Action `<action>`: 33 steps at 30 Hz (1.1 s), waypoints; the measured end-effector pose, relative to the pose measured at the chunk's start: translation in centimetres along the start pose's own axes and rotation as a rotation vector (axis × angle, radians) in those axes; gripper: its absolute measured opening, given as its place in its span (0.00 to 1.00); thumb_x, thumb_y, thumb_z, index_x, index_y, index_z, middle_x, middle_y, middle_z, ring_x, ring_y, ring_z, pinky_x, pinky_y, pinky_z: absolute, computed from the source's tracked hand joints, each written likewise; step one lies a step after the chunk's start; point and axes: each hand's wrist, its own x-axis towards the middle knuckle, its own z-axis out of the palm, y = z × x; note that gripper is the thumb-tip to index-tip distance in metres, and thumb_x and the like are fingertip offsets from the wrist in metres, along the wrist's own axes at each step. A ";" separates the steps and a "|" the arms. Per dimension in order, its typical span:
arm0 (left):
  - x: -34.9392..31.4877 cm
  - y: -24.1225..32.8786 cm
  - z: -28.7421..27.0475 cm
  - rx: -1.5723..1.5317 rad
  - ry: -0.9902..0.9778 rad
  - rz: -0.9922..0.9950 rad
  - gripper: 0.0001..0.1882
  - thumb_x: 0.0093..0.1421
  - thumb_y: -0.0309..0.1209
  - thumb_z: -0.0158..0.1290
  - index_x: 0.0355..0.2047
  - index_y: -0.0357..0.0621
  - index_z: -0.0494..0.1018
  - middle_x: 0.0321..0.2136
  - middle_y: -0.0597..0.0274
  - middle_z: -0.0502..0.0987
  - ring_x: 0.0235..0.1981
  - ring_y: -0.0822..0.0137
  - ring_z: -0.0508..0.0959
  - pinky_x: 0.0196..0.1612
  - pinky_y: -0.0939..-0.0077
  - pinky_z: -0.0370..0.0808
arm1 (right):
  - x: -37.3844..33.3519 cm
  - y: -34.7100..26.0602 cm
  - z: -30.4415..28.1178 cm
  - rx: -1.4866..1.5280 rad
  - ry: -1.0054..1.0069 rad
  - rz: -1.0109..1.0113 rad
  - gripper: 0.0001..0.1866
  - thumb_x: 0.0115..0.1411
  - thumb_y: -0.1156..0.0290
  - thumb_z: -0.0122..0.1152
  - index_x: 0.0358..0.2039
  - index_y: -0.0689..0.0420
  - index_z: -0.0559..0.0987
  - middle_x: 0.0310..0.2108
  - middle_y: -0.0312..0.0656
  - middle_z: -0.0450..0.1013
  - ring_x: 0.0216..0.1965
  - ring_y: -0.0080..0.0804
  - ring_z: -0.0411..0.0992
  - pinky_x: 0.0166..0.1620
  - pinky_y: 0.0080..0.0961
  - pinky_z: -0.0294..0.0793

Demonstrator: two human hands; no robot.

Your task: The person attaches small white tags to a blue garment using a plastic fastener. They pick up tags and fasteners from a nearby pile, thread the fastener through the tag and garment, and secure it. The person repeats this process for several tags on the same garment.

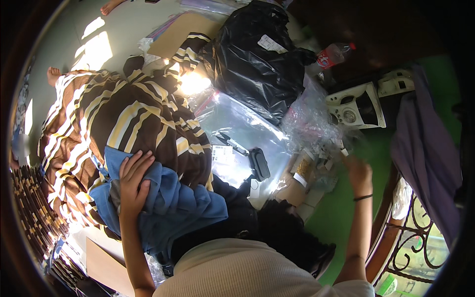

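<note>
My left hand (133, 180) lies on a bunched blue cloth (183, 205) across my lap, its fingers stretched out over the folds. Under and beyond that cloth spreads a brown cloth with yellow and white stripes (133, 119). Off to the right, my right hand (360, 175) is raised over the green floor, fingers closed. A small pale piece (345, 152) shows at its fingertips, too blurred to name. Near that hand lie crumpled clear plastic (311, 114) and a roll of yellowish tape (303, 168).
Clear plastic bags (252, 119) lie ahead, bearing a black oblong device (259, 164), a slim black-and-grey tool (232, 143) and a white label (222, 154). Beyond sit a black plastic bag (257, 59), a bottle (336, 54) and a white-and-black speaker-like unit (356, 106). Ironwork (415, 237) stands lower right.
</note>
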 end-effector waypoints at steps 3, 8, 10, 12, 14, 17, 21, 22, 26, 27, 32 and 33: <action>0.1 0.1 0.1 0.003 -0.015 0.001 0.25 0.55 0.44 0.35 0.43 0.39 0.69 0.46 0.56 0.69 0.52 0.57 0.63 0.57 0.62 0.48 | 1.4 7.1 -0.3 -0.170 0.192 -0.062 0.03 0.49 0.70 0.47 0.24 0.49 0.71 0.20 0.33 0.66 0.22 0.28 0.67 0.23 0.24 0.66; 0.2 0.2 0.0 0.006 -0.017 -0.012 0.24 0.54 0.42 0.36 0.43 0.40 0.69 0.46 0.56 0.69 0.53 0.58 0.63 0.57 0.62 0.47 | 2.5 14.2 -7.8 0.160 0.140 0.219 0.06 0.46 0.69 0.50 0.22 0.55 0.74 0.22 0.42 0.70 0.24 0.37 0.70 0.28 0.29 0.69; 0.2 0.2 0.1 -0.003 -0.013 -0.002 0.23 0.54 0.41 0.36 0.44 0.40 0.68 0.46 0.56 0.69 0.53 0.58 0.62 0.57 0.62 0.47 | 2.4 16.4 -10.6 0.432 -0.174 0.479 0.09 0.44 0.68 0.52 0.23 0.60 0.76 0.24 0.47 0.72 0.27 0.41 0.72 0.30 0.31 0.70; 0.2 0.0 0.1 0.001 -0.011 0.003 0.23 0.54 0.40 0.36 0.44 0.40 0.68 0.46 0.56 0.69 0.53 0.58 0.62 0.57 0.62 0.47 | 1.3 18.8 -12.2 0.458 -0.315 0.581 0.12 0.43 0.67 0.52 0.24 0.62 0.76 0.26 0.51 0.72 0.30 0.44 0.72 0.32 0.33 0.70; 0.1 0.0 0.1 0.012 -0.009 0.005 0.23 0.54 0.39 0.36 0.44 0.39 0.68 0.46 0.56 0.69 0.53 0.58 0.62 0.57 0.62 0.47 | -0.4 21.1 -12.0 0.444 -0.423 0.625 0.13 0.42 0.66 0.52 0.25 0.63 0.76 0.27 0.53 0.71 0.32 0.46 0.72 0.33 0.34 0.69; 0.0 -0.1 0.1 0.010 -0.011 0.012 0.22 0.54 0.39 0.36 0.44 0.39 0.68 0.46 0.56 0.69 0.53 0.58 0.62 0.57 0.62 0.47 | -3.7 24.9 -9.8 0.348 -0.562 0.642 0.13 0.41 0.67 0.53 0.25 0.62 0.77 0.26 0.52 0.71 0.31 0.46 0.72 0.33 0.34 0.69; 0.0 0.0 0.1 -0.006 -0.007 0.011 0.22 0.54 0.39 0.36 0.44 0.39 0.68 0.46 0.57 0.69 0.53 0.59 0.62 0.57 0.63 0.46 | -7.4 26.1 -4.4 0.122 -0.475 0.417 0.11 0.40 0.69 0.53 0.23 0.62 0.77 0.25 0.54 0.71 0.30 0.46 0.72 0.32 0.35 0.70; 0.1 -0.1 0.1 -0.020 -0.006 0.012 0.22 0.55 0.39 0.36 0.44 0.39 0.68 0.46 0.57 0.69 0.53 0.59 0.62 0.57 0.63 0.46 | -7.9 25.5 -3.1 0.064 -0.467 0.379 0.11 0.40 0.69 0.53 0.23 0.62 0.77 0.25 0.54 0.71 0.30 0.47 0.72 0.32 0.35 0.70; -0.1 -0.2 0.0 -0.006 -0.018 0.008 0.23 0.56 0.41 0.35 0.44 0.38 0.68 0.46 0.56 0.69 0.53 0.58 0.62 0.58 0.62 0.47 | -6.7 22.1 2.5 0.393 -0.352 0.589 0.11 0.39 0.70 0.53 0.23 0.62 0.77 0.24 0.55 0.71 0.28 0.46 0.72 0.30 0.35 0.70; -0.1 -0.3 -0.1 0.018 -0.030 -0.003 0.24 0.56 0.41 0.35 0.44 0.37 0.68 0.45 0.55 0.69 0.53 0.58 0.62 0.58 0.62 0.47 | -5.9 21.5 4.0 0.407 -0.385 0.619 0.10 0.37 0.72 0.53 0.22 0.62 0.77 0.23 0.54 0.71 0.27 0.45 0.72 0.29 0.33 0.69; 0.0 -0.3 0.2 0.004 -0.010 0.004 0.23 0.56 0.42 0.35 0.43 0.38 0.68 0.45 0.56 0.69 0.53 0.57 0.62 0.57 0.62 0.47 | -6.0 18.3 9.5 0.507 -0.397 0.670 0.11 0.40 0.70 0.52 0.24 0.63 0.76 0.23 0.55 0.71 0.29 0.45 0.72 0.30 0.34 0.69; 0.1 -0.3 0.2 0.011 -0.004 -0.006 0.23 0.56 0.42 0.36 0.43 0.39 0.69 0.45 0.56 0.69 0.53 0.58 0.62 0.57 0.62 0.47 | -6.2 17.6 10.2 0.562 -0.412 0.687 0.13 0.43 0.68 0.51 0.27 0.63 0.75 0.25 0.55 0.71 0.31 0.46 0.72 0.32 0.36 0.70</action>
